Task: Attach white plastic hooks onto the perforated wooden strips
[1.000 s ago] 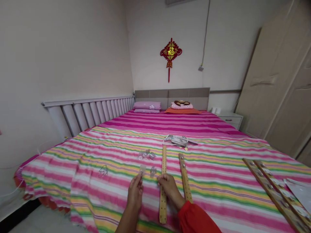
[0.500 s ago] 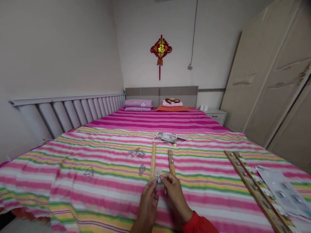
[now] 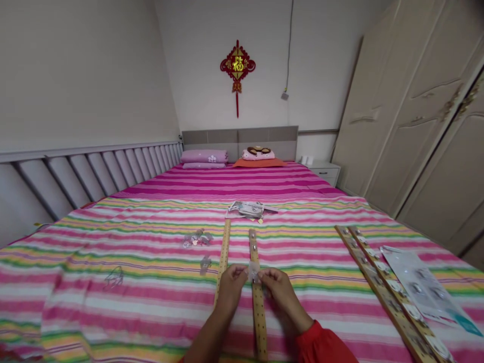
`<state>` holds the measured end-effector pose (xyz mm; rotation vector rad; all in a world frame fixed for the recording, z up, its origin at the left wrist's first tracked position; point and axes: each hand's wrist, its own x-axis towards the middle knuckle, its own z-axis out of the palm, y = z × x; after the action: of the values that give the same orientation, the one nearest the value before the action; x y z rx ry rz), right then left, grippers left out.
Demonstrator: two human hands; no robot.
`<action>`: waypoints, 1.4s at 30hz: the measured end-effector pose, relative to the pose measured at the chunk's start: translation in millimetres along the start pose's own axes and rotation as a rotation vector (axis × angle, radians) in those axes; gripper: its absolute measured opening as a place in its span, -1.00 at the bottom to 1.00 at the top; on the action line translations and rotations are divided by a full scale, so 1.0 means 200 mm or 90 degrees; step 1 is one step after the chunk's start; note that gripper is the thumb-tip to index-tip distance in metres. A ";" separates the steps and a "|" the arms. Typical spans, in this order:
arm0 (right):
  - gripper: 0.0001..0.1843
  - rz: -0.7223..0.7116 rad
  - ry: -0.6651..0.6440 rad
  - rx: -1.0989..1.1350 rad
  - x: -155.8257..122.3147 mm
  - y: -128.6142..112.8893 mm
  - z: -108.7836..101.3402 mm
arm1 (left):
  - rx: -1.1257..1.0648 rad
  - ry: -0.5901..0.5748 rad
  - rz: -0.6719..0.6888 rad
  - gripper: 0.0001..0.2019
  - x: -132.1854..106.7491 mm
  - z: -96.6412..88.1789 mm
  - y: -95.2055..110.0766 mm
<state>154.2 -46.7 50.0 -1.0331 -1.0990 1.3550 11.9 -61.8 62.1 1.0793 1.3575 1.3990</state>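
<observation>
Wooden strip (image 3: 258,312), packet (image 3: 253,270) pinched over it in both hands (image 3: 279,288), second strip (image 3: 224,247) edging left, wide cloth (image 3: 315,269) right

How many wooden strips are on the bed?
4: leftmost strip partly behind the left hand, second strip by the right hand, third strip and fourth strip together farther right.

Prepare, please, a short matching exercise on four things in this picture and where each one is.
1. Small clear packet
2. Red hanging ornament
3. Large clear pack
4. Folded purple bedding

A. On the wall
B. In front of the headboard
C. Held between the left hand and right hand
D. Beside wooden strips on the right

Pairs: 1-C, 2-A, 3-D, 4-B
</observation>
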 end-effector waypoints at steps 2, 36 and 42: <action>-0.79 0.000 0.012 0.005 0.03 0.01 -0.02 | 0.012 -0.009 -0.018 -0.79 0.05 0.03 -0.02; -0.82 -0.018 0.153 -0.098 0.36 0.24 -0.05 | 0.118 0.009 -0.157 -0.80 0.38 0.16 -0.18; -0.81 -0.012 0.148 -0.090 0.36 0.25 -0.05 | 0.106 -0.003 -0.166 -0.80 0.39 0.16 -0.19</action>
<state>149.9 25.4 -1.6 -1.2475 -1.0376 1.1218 26.3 21.7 26.2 0.9692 1.5716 1.1079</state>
